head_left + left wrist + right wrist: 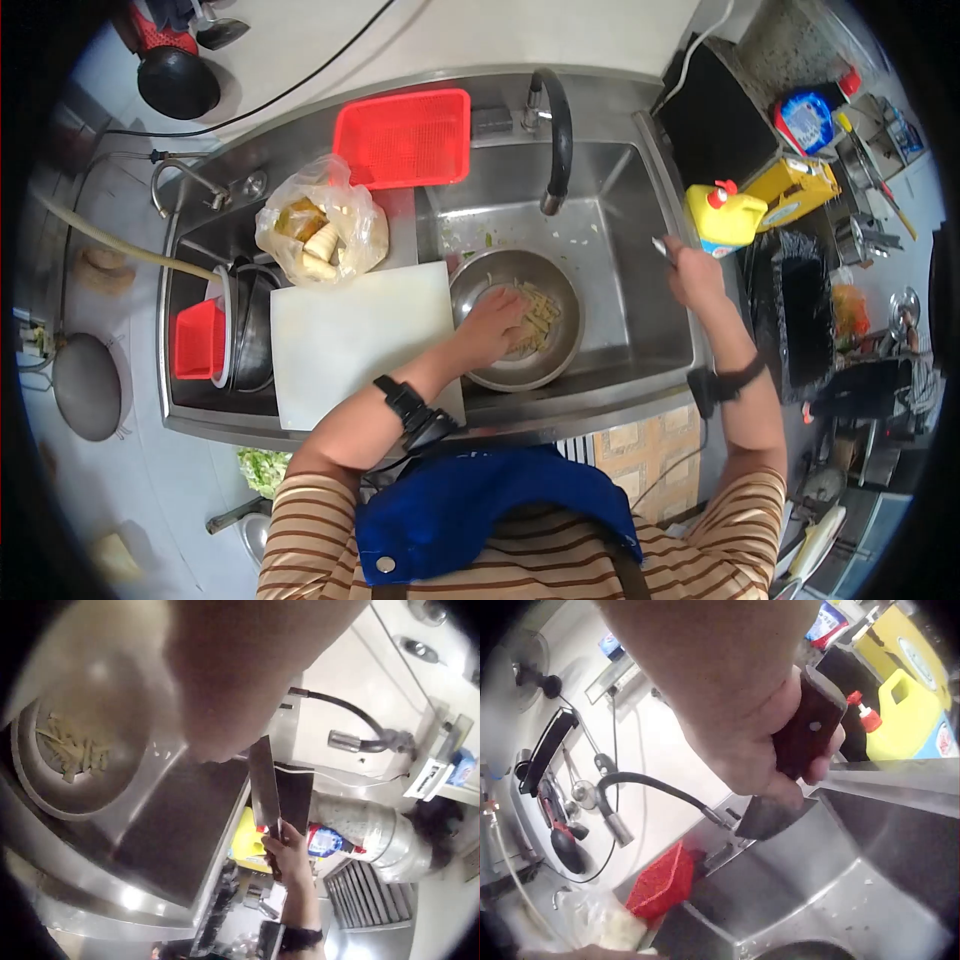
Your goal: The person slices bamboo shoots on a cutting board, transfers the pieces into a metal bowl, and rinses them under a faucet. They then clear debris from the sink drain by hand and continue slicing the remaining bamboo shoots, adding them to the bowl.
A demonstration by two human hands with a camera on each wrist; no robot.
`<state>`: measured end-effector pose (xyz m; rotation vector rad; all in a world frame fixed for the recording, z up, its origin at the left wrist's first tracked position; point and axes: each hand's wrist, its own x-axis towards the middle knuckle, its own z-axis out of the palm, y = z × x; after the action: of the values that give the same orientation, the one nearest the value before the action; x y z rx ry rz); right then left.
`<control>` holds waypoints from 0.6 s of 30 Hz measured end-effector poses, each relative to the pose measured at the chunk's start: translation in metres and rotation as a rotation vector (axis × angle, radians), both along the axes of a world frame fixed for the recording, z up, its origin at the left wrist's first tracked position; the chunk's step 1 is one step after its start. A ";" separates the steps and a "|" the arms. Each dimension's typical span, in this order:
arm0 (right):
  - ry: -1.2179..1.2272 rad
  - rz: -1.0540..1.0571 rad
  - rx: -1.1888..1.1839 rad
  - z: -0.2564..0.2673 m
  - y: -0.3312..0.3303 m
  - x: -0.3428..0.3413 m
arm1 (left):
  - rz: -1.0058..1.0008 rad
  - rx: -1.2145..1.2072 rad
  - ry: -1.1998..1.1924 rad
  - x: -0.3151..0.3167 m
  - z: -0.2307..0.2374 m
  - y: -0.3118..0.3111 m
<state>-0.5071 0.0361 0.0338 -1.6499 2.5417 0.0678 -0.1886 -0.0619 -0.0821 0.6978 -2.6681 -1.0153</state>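
Observation:
My left hand [490, 328] reaches into a round steel bowl [568, 340] in the sink, its fingers over a heap of pale cut strips [541, 315]. In the left wrist view the strips [79, 754] lie at the bowl's bottom. My right hand [695, 277] is raised beyond the sink's right edge, gripping a cleaver by its dark handle [804, 742]. The cleaver's broad blade [262, 776] shows in the left wrist view, pointing away from the hand. A white cutting board [360, 335] lies left of the bowl, under my left forearm.
A clear bag of peeled pale pieces [325, 225] sits behind the board, near a red basket [402, 135]. The black faucet [560, 140] arches over the sink [640, 270]. A yellow jug [725, 215] stands right of the sink; a smaller red basket [200, 338] is at left.

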 end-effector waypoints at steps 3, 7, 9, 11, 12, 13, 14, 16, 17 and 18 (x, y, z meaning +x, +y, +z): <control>0.000 -0.104 -0.104 -0.020 -0.075 -0.026 | 0.181 0.059 0.133 0.022 0.033 -0.014; -0.053 -0.085 -0.153 -0.020 -0.142 -0.026 | 0.562 -0.074 0.286 0.087 0.061 -0.041; 0.031 0.026 -0.147 -0.030 -0.153 -0.033 | 0.812 -0.173 0.299 0.122 0.069 -0.060; 0.186 0.138 -0.061 -0.030 -0.141 -0.032 | 0.982 -0.292 0.281 0.148 0.085 -0.082; 0.276 0.196 0.007 -0.027 -0.132 -0.030 | 1.035 -0.323 0.283 0.158 0.091 -0.094; 0.305 0.257 0.061 -0.022 -0.124 -0.028 | 1.059 -0.335 0.272 0.167 0.091 -0.107; 0.337 0.308 0.116 -0.019 -0.115 -0.025 | 1.009 -0.379 0.237 0.173 0.084 -0.121; 0.387 0.431 0.183 -0.019 -0.092 -0.012 | 0.949 -0.424 0.208 0.177 0.068 -0.147; 0.349 0.434 0.187 -0.022 -0.080 -0.006 | 0.837 -0.477 0.028 0.175 0.061 -0.159; 0.313 0.437 0.192 -0.026 -0.068 0.001 | 0.722 -0.525 -0.147 0.173 0.053 -0.168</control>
<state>-0.5063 -0.0315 0.0074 -2.2198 2.2183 0.6301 -0.0160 -0.2303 -0.0291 1.4653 -2.2960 -0.0784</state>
